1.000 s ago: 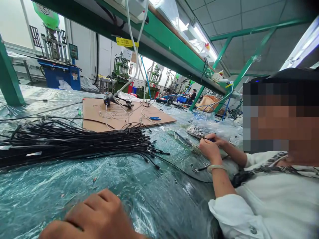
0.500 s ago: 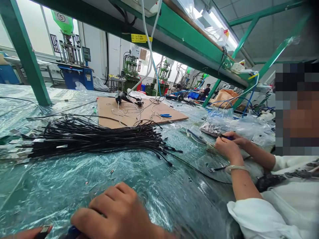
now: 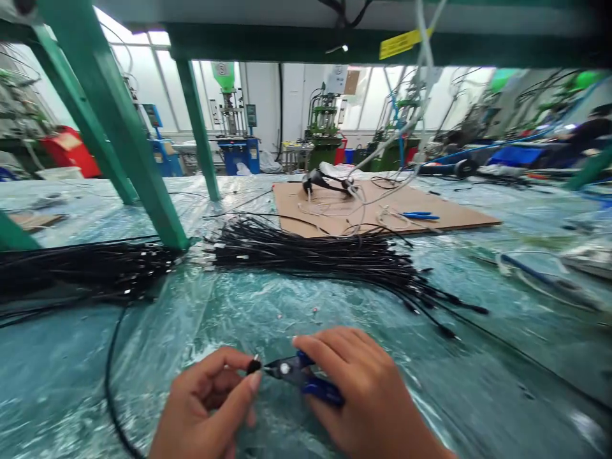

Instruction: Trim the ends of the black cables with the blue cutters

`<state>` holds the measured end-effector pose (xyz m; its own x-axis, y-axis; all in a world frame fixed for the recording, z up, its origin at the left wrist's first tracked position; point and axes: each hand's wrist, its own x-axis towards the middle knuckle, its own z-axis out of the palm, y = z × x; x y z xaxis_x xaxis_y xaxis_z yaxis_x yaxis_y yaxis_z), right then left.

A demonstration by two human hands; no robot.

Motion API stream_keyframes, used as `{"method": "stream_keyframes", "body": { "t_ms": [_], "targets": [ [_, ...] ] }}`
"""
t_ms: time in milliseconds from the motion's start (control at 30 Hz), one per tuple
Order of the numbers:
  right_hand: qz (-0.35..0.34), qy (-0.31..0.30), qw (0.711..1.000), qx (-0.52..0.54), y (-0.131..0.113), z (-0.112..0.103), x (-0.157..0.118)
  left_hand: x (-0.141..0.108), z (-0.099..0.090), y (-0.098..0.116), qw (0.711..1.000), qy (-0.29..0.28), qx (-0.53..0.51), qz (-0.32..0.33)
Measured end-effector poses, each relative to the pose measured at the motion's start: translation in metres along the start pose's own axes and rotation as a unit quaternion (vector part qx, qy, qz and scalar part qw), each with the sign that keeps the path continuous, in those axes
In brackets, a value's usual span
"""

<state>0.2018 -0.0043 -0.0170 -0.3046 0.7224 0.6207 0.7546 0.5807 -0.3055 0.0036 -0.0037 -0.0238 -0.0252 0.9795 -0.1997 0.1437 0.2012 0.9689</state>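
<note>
Thumb and index finger of my left hand (image 3: 210,401) pinch a small black connector (image 3: 254,366) at the lower middle. My right hand (image 3: 358,389) is closed around the blue handles of small cutting pliers (image 3: 291,371), whose tips point left and meet or nearly meet the connector. A black cable (image 3: 111,382) curves down at the left of my left hand. Beyond the hands lies a bundle of black cables (image 3: 310,255) with small connectors at its ends.
Another dark cable pile (image 3: 81,271) lies at the left by a green post (image 3: 129,140). Behind the bundle, a cardboard sheet (image 3: 459,213) carries blue pliers (image 3: 421,215), white cords and a black device (image 3: 327,181). White cords hang from the green beam above.
The view has turned left, so the neighbouring person's hands are out of sight. My two hands are now together in view, with the plier tips at the connector.
</note>
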Motion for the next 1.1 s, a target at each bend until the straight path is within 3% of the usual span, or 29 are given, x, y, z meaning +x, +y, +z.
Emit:
{"method": "stream_keyframes", "body": {
  "t_ms": [100,300,533,800,1100],
  "targets": [
    [-0.027,0.017,0.999,-0.016,0.001,-0.001,0.0,-0.003,0.003,0.013,0.999,-0.036,-0.002,-0.017],
    [-0.047,0.017,0.998,-0.047,0.004,0.0,0.002,-0.008,0.009,0.019,1.0,0.009,-0.027,-0.008],
    [-0.064,0.019,0.996,-0.063,0.005,0.001,0.002,-0.002,0.004,0.013,0.998,-0.052,0.025,0.017],
    [-0.07,0.021,0.995,-0.069,0.005,0.002,0.001,-0.012,0.01,0.02,0.999,0.01,0.02,0.028],
    [-0.077,0.02,0.994,-0.077,0.005,0.003,0.002,-0.012,0.01,0.021,1.0,0.0,0.019,0.022]
  ]
}}
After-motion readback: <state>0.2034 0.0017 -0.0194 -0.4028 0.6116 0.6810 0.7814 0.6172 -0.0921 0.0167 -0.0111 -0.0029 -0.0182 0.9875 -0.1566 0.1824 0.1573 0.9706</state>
